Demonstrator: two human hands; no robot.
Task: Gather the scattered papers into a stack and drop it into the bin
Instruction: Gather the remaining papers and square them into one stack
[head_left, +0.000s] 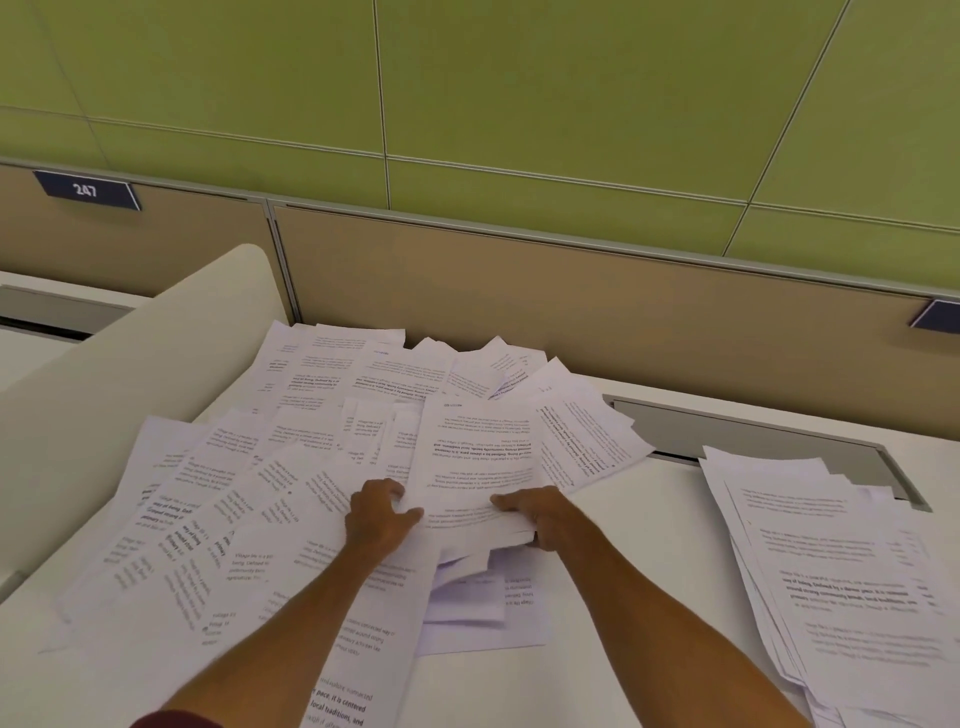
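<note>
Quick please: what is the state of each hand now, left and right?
Left hand: closed, gripping the left edge of the bundle of papers.
Right hand: closed, gripping the same bundle, thumb on top.

White printed paper sheets (322, 395): thin, matt. White flat desk top (639, 571): smooth, faint sheen, laminate-like. Cream curved side divider (130, 374): smooth, matt. Tan partition panel (519, 291): matt, cloth-like, weave too fine to tell. Grey trim rail (519, 234): metal look, satin. Green wall panels (519, 93): smooth, matt. Dark blue number plate (85, 189): smooth, plastic look.
</note>
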